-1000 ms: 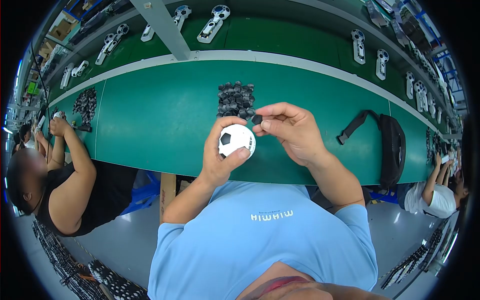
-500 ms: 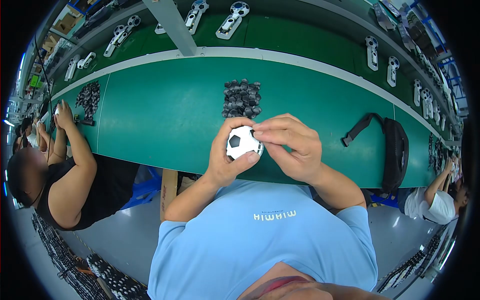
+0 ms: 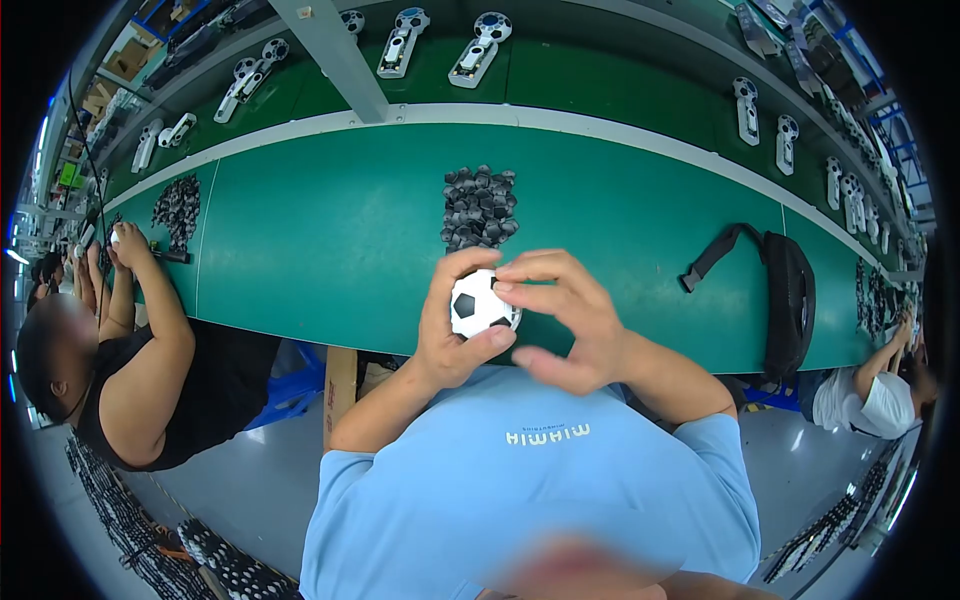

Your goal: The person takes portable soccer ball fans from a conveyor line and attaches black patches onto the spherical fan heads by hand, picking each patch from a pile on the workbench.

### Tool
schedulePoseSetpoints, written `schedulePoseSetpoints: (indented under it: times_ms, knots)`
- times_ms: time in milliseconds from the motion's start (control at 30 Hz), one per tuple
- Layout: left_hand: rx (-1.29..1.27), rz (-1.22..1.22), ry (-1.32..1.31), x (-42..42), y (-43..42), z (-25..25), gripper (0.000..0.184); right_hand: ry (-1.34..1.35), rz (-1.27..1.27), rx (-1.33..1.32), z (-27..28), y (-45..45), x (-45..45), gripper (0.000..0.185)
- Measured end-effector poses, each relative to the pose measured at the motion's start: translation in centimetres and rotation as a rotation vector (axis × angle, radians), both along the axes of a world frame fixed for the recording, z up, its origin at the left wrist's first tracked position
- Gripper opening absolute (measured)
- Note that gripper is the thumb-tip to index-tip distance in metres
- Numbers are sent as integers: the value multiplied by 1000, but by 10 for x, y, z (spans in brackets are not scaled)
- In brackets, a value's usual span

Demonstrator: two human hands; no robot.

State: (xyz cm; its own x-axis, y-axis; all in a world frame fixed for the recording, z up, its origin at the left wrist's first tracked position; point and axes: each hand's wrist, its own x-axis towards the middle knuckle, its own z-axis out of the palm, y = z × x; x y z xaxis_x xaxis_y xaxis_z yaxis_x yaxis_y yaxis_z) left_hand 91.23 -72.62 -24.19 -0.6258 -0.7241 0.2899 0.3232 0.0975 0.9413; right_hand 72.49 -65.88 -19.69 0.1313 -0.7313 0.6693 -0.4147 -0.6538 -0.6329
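Observation:
A white, round shell with black pentagon patches, like a small soccer ball [image 3: 481, 310], sits above the table's near edge. My left hand [image 3: 445, 335] is wrapped round its left side, with the thumb across the lower front and the fingers behind. The fingertips of my right hand [image 3: 580, 315] rest on a black patch at the ball's upper right. The right thumb stands apart from the ball, so that hand is open. Just beyond the ball lies a pile of black pentagon pieces [image 3: 480, 205] on the green table [image 3: 320, 230].
A black belt bag [image 3: 790, 305] with its strap lies to the right. Beyond the table's pale rail, several soccer-patterned white devices [image 3: 481, 50] lie on a green surface. A grey post [image 3: 340, 60] rises at the upper left. A co-worker [image 3: 150, 360] sits at left, others farther off.
My right thumb has moved away from the ball, down and left, while the fingertips stay on its upper right. The ball and both hands appear slightly lower in view.

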Motion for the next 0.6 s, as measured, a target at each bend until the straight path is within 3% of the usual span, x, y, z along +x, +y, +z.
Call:
schedulePoseSetpoints:
  times_ms: [100,133,233,267,367,400,500,600]
  knots:
    - [-87,26,77,0,2,7,81,-55,-68,-8,-2,4,12,65]
    - [-84,26,73,1,1,5,81,39,-101,-52,-1,5,12,66]
    - [-629,127,-42,0,-12,-2,87,228,-180,-155,0,0,8,68]
    - [-635,122,-40,-1,-13,2,87,267,-238,-249,-1,-4,3,66]
    - [-202,420,-76,-3,-13,17,86,352,-354,-440,-2,-16,-8,62]
    - [-202,416,-75,-5,-11,22,86,378,-315,-488,-3,-19,-7,60]
    - [726,-32,243,-14,-5,34,82,430,-228,-575,-6,-23,-6,55]
    - [706,21,205,-9,-16,22,83,280,138,-295,-6,-29,-9,45]
